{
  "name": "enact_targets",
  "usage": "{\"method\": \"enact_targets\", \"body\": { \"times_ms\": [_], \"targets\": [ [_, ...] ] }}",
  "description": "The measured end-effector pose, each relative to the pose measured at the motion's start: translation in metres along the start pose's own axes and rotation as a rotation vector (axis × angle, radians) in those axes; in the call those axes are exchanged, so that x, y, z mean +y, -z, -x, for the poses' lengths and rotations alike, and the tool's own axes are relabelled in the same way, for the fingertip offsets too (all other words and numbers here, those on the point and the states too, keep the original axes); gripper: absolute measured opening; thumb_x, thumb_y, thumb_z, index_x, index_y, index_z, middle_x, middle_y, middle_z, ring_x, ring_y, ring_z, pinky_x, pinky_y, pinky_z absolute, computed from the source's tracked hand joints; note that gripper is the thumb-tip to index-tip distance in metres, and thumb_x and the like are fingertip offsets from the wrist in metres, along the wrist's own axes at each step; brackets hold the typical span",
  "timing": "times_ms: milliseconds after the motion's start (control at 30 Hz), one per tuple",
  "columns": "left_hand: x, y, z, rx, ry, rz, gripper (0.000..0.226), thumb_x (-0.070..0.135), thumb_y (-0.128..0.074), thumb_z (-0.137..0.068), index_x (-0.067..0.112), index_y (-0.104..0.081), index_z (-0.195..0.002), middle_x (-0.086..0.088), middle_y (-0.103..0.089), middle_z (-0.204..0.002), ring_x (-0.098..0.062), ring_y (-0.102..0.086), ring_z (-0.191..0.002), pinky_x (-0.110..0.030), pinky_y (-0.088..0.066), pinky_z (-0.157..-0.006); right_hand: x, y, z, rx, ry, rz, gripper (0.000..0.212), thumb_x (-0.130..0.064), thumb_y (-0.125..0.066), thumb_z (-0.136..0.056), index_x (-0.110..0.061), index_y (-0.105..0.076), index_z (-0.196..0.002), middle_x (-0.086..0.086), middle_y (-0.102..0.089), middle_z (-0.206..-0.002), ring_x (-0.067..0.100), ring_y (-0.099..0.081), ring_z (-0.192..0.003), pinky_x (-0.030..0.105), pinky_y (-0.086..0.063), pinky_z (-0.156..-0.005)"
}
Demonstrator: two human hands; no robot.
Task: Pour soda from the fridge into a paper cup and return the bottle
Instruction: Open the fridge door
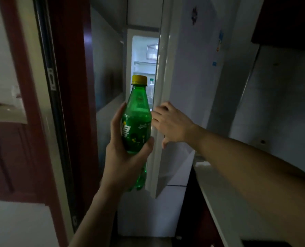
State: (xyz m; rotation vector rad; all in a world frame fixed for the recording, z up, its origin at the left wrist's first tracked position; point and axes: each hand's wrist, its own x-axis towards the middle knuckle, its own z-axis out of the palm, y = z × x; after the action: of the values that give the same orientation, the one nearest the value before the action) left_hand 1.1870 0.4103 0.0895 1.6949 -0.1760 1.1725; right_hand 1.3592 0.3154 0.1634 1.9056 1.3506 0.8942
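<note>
The left hand (125, 157) is gripping the soda bottle (137, 125) around its labelled middle, fingers and thumb wrapping the green body. The bottle is standing upright at frame centre, its yellow cap (139, 79) on. At 3 o'clock of the bottle, the right hand (173, 123) is hooking its curled fingers around the edge of the fridge door (192, 77), thumb pointing down. At 12 o'clock, the lit fridge interior (144, 56) is showing through a narrow gap. A pale countertop (219, 193) is running along 4 o'clock; a dark red door frame (68, 86) is standing at 9 o'clock. The room is dim.
</note>
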Motion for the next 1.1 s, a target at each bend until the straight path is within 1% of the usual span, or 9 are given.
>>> {"method": "enact_targets", "body": {
  "times_ms": [200,367,567,667,733,800,900,1000,1100],
  "targets": [
    [0.028,-0.026,0.011,-0.005,-0.037,0.011,0.091,0.002,-0.077,-0.079,0.030,-0.029,-0.150,0.041,-0.055,-0.116,-0.005,-0.068,-0.093,-0.036,-0.059,-0.080,0.010,0.000,0.066,-0.045,-0.026,0.022,0.095,-0.081,-0.068,-0.051,-0.008,-0.055,-0.111,0.006,-0.053,-0.110,0.025,-0.046,-0.101,0.041,-0.035,-0.091],
    [0.051,-0.081,0.016,-0.044,-0.098,0.054,0.091,-0.001,-0.077,-0.078,0.029,-0.030,-0.150,0.024,-0.058,-0.127,0.000,-0.065,-0.102,-0.013,-0.049,-0.082,0.027,-0.012,0.135,0.030,-0.032,0.014,0.098,-0.078,-0.073,-0.045,-0.007,-0.045,-0.107,0.008,-0.052,-0.104,0.028,-0.047,-0.095,0.042,-0.037,-0.088],
    [0.071,-0.160,0.036,-0.126,-0.133,0.097,0.088,-0.009,-0.072,-0.080,0.016,-0.027,-0.151,0.049,-0.053,-0.110,0.016,-0.060,-0.091,-0.005,-0.046,-0.077,0.052,-0.037,0.222,-0.031,-0.135,-0.056,0.096,-0.068,-0.080,-0.042,-0.009,-0.048,-0.111,0.010,-0.052,-0.113,0.029,-0.045,-0.105,0.043,-0.035,-0.100],
    [0.082,-0.191,0.040,-0.150,-0.113,0.130,0.089,-0.005,-0.074,-0.081,0.021,-0.026,-0.151,0.047,-0.054,-0.111,0.012,-0.063,-0.092,-0.012,-0.051,-0.080,0.059,-0.050,0.260,-0.037,-0.206,-0.054,0.085,-0.051,-0.084,-0.053,-0.006,-0.052,-0.118,0.014,-0.054,-0.121,0.032,-0.049,-0.113,0.045,-0.035,-0.109],
    [0.088,-0.212,0.042,-0.168,-0.102,0.161,0.089,0.000,-0.075,-0.081,0.027,-0.026,-0.151,0.039,-0.059,-0.112,0.002,-0.067,-0.092,-0.021,-0.056,-0.081,0.060,-0.060,0.280,-0.041,-0.279,-0.051,0.093,-0.037,-0.086,-0.052,0.001,-0.048,-0.128,0.021,-0.052,-0.130,0.037,-0.048,-0.122,0.049,-0.032,-0.113],
    [0.092,-0.232,0.044,-0.194,-0.106,0.170,0.089,0.004,-0.077,-0.082,0.029,-0.027,-0.150,0.035,-0.061,-0.112,-0.005,-0.069,-0.093,-0.027,-0.057,-0.082,0.058,-0.068,0.298,-0.083,-0.370,-0.089,0.120,-0.039,-0.088,-0.050,0.007,-0.027,-0.143,0.029,-0.036,-0.144,0.042,-0.036,-0.135,0.050,-0.029,-0.114],
    [0.094,-0.258,0.049,-0.219,-0.093,0.196,0.090,0.010,-0.079,-0.081,0.039,-0.028,-0.148,0.024,-0.066,-0.110,-0.012,-0.071,-0.093,-0.035,-0.058,-0.082,0.058,-0.080,0.322,-0.071,-0.479,-0.076,0.123,-0.046,-0.076,-0.069,0.018,-0.003,-0.144,0.034,-0.013,-0.153,0.046,-0.021,-0.142,0.050,-0.029,-0.114],
    [0.093,-0.278,0.052,-0.242,-0.082,0.200,0.090,0.014,-0.079,-0.080,0.043,-0.028,-0.147,0.013,-0.066,-0.119,-0.013,-0.070,-0.099,-0.038,-0.057,-0.086,0.065,-0.092,0.338,-0.022,-0.519,-0.127,0.121,-0.069,-0.063,-0.072,0.017,-0.016,-0.144,0.031,-0.007,-0.155,0.040,-0.016,-0.144,0.047,-0.025,-0.118],
    [0.091,-0.290,0.053,-0.255,-0.072,0.196,0.090,0.006,-0.078,-0.081,0.041,-0.028,-0.148,0.009,-0.063,-0.125,-0.012,-0.069,-0.102,-0.030,-0.057,-0.086,0.065,-0.110,0.346,0.015,-0.642,-0.311,0.112,-0.072,-0.054,-0.082,0.007,-0.012,-0.150,0.021,0.001,-0.161,0.031,-0.011,-0.148,0.042,-0.024,-0.119]
  ]
}}
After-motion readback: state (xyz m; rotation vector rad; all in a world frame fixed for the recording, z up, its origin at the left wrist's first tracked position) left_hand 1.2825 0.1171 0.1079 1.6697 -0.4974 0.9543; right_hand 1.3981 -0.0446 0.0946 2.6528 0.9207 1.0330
